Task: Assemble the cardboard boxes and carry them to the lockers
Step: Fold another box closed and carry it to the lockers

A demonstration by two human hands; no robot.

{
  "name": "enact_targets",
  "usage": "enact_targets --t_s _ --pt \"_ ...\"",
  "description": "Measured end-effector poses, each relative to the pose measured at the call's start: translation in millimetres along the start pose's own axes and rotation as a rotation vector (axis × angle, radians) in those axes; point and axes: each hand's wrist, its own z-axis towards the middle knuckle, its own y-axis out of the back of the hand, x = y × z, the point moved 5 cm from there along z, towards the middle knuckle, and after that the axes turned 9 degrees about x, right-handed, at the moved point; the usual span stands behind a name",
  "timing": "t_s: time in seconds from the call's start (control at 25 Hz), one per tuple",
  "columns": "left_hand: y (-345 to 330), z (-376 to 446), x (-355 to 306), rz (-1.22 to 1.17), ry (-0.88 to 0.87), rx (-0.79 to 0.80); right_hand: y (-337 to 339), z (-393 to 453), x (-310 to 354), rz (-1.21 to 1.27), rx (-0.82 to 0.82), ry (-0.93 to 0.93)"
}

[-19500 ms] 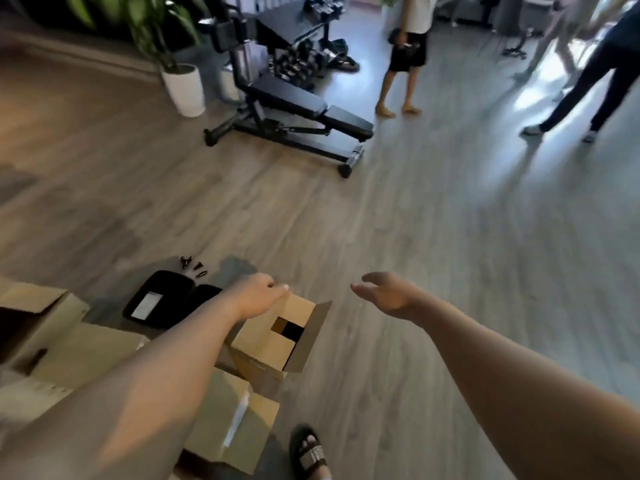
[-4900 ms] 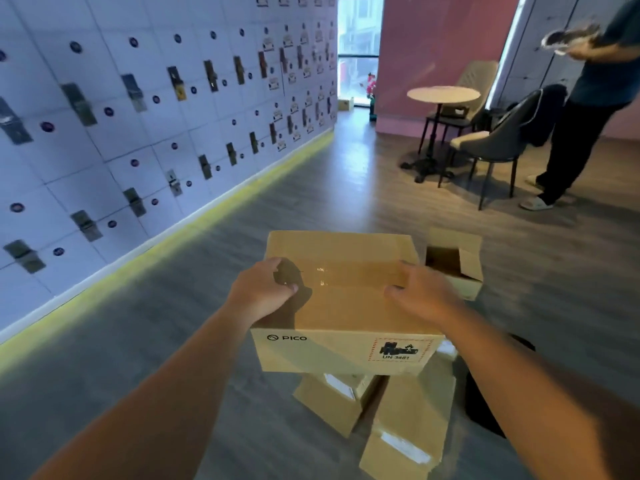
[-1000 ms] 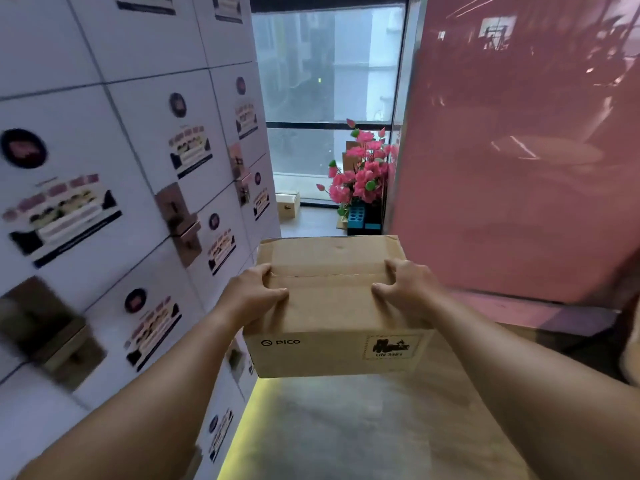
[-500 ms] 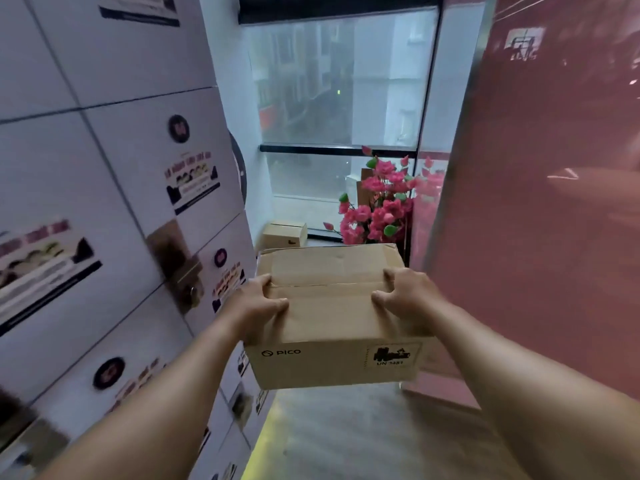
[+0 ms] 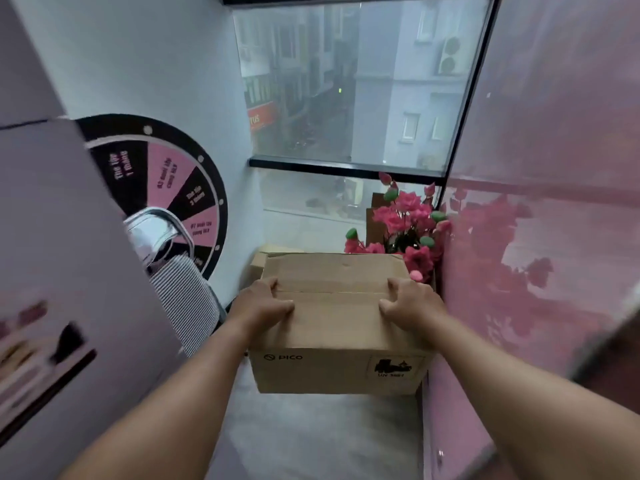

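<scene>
A closed brown cardboard box with "PICO" printed on its near face hangs in front of me, off the floor. My left hand grips its top left edge, fingers curled over the flap seam. My right hand grips the top right edge the same way. The white locker wall fills the left side, its last door close to my left arm.
A pink glossy wall stands tight on the right. Ahead are a big window, pink artificial flowers, another cardboard box on the floor, a pink-and-black prize wheel and a chrome-framed striped chair.
I have walked further along the lockers into the corner by the window. The prize wheel and chair have come into view. Both hands keep the same hold on the box.
</scene>
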Motion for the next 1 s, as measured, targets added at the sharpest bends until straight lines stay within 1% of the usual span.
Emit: enact_targets --t_s 0.16,0.28,0.48,0.64,0.72,0.88,1.0 --pt "26 106 -21 -0.021 0.006 -0.073 35 107 15 0.004 -0.032 0.004" --pt "37 197 -26 -0.004 0.053 -0.107 49 201 22 0.009 -0.024 0.023" --pt "62 341 -24 -0.034 0.098 -0.086 67 363 37 0.030 0.012 0.081" --pt "91 447 -18 -0.096 0.162 -0.063 91 485 63 0.017 0.065 0.130" --pt "109 496 -12 -0.113 0.165 -0.053 99 538 79 0.033 0.072 0.148" --pt "136 585 5 -0.105 0.152 -0.044 94 631 100 0.048 0.099 0.156" --pt "146 669 31 -0.095 0.150 -0.010 73 707 115 0.050 0.120 0.114"
